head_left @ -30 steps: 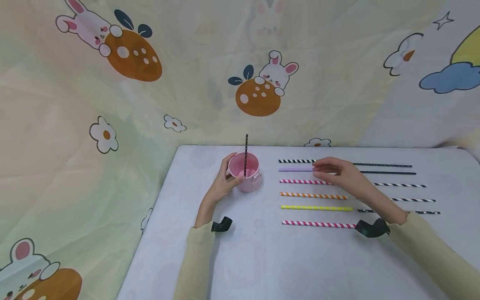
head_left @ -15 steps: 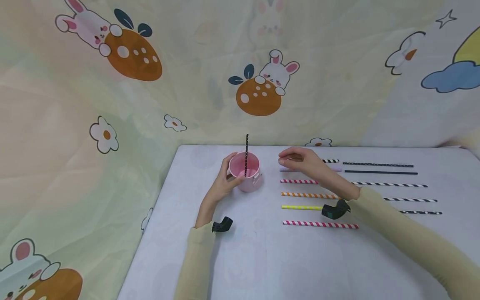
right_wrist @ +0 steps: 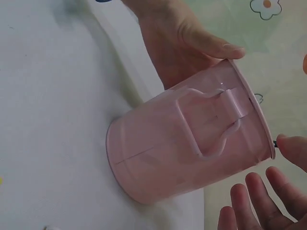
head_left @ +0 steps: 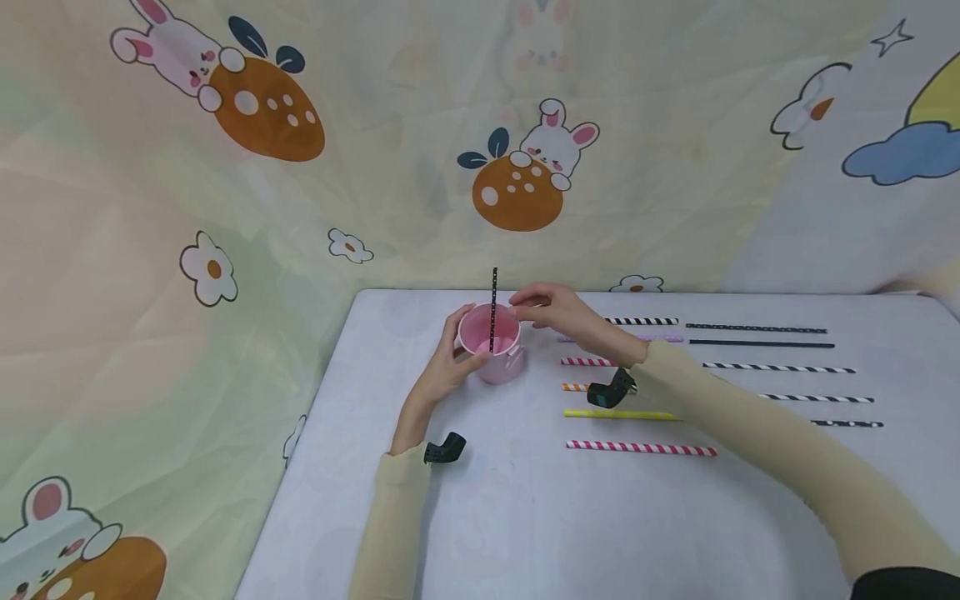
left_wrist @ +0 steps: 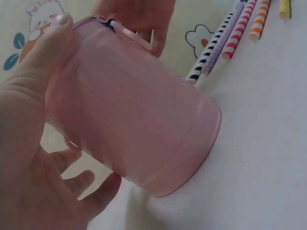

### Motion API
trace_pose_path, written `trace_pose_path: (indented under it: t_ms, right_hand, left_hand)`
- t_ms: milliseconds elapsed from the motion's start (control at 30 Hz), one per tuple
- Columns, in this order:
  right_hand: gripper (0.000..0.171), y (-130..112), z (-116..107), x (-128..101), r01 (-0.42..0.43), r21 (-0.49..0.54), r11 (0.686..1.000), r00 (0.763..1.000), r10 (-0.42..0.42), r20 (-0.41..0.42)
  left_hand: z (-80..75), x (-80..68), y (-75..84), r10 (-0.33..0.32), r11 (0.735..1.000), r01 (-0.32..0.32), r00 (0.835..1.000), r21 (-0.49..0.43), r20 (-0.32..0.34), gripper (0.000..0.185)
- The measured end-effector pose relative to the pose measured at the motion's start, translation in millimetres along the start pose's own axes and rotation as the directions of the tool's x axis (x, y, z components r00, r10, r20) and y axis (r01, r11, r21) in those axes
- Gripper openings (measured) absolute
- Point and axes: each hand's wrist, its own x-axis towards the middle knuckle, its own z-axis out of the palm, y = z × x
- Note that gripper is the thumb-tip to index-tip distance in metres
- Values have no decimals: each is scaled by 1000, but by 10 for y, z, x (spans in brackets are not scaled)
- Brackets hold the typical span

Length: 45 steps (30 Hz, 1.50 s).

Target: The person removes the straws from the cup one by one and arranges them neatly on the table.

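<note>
My left hand (head_left: 438,371) holds a small pink metal bucket (head_left: 501,369), thumb at the rim and fingers along the side. A black paper straw (head_left: 493,292) with white dots stands upright in it. My right hand (head_left: 558,312) is right at the bucket's right rim, fingers loosely extended, with no straw seen in it. In the right wrist view the right thumb (right_wrist: 293,149) is close to the rim beside a dark bit of straw, and the bucket's folding handle (right_wrist: 208,124) hangs on the side.
Paper straws lie in two columns on the white table (head_left: 487,517): a pink striped one (head_left: 641,448), a yellow one (head_left: 618,414), a purple one (head_left: 666,338) and several black ones, such as a plain black straw (head_left: 761,344). My right forearm passes over some. A patterned cloth (head_left: 375,167) hangs behind.
My right hand has moved left from over the straws to the bucket's rim. The left hand, the bucket and the straw in it have stayed in place.
</note>
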Motion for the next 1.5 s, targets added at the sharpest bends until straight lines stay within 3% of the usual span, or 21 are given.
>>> trace_pose_path:
  t_ms: [400,867,1300,1500]
  right_hand:
    - [36,2,158,211,2,83,997,1000,-3,12]
    - [37,-11,235,266,-14,107,994,1000,15,-13]
    - [31,0,249,295,32,115,993,999,-31,-6]
    - [30,-20,239,293,32,105,994,999,-31,-9]
  left_hand:
    - [-10,-2,2,-31,999,31,1000,12,4,84]
    - [3,-2,-17,-20,1000,20,1000,-1,0,82]
    - [3,-1,-8,-25,1000,25,1000,-2,0,83]
    - [4,0,-18,-8,1000,8,1000,-13,0,100]
